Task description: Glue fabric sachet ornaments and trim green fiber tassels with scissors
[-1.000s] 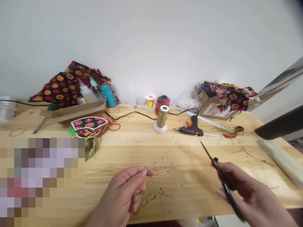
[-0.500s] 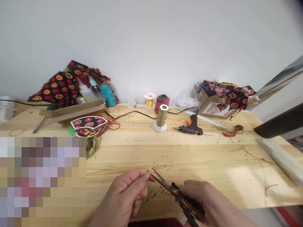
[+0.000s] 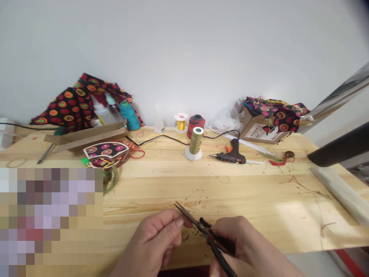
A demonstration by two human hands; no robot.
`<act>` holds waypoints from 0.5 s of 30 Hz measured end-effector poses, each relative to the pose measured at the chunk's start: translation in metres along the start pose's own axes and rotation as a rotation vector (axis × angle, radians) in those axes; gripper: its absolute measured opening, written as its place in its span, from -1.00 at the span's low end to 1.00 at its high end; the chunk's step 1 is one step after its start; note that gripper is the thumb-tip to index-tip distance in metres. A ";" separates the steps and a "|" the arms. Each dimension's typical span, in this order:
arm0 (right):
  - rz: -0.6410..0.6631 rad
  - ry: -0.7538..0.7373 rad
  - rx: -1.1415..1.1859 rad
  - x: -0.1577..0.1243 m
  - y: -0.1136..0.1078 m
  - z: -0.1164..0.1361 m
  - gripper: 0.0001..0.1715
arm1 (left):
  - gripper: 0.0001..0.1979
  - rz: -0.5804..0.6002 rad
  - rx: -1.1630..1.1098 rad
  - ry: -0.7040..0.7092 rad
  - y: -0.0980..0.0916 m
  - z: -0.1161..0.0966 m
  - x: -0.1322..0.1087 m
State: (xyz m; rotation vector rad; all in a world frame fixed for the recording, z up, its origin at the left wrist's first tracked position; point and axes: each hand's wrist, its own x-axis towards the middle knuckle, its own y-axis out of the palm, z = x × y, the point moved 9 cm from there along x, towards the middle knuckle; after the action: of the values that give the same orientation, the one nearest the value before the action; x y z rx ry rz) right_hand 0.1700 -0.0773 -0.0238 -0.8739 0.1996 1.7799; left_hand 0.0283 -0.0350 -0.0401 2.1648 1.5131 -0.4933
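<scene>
My right hand (image 3: pixel 235 240) is wrapped round black-handled scissors (image 3: pixel 196 223). Their blades point up and left, almost together, and cross right at the fingertips of my left hand (image 3: pixel 161 234). Thumb and forefinger of that left hand are pinched together. What sits between them is too small and hidden to name. Dark tiny scraps (image 3: pixel 196 232) lie on the wooden table under the blades.
Beyond my hands stand an olive thread cone (image 3: pixel 196 140), a red thread spool (image 3: pixel 196 125) and a glue gun (image 3: pixel 232 154). Patterned fabric pieces (image 3: pixel 108 151) lie left, by a cardboard tray (image 3: pixel 89 138). A cardboard box (image 3: pixel 256 125) is back right. A pixelated patch covers the lower left.
The scissors have moved left and up across my left fingertips, and their blades have come closer together. My left hand keeps its pinch in nearly the same place.
</scene>
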 end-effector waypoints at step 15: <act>0.003 -0.383 -0.166 -0.001 -0.002 0.028 -0.85 | -0.80 -0.261 -0.267 0.035 -0.028 -0.007 0.001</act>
State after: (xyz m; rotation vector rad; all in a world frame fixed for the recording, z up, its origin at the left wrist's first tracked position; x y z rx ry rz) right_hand 0.1592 -0.0626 -0.0020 -0.6299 -0.1973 1.9481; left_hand 0.0030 -0.0219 -0.0395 1.7926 1.7812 -0.3158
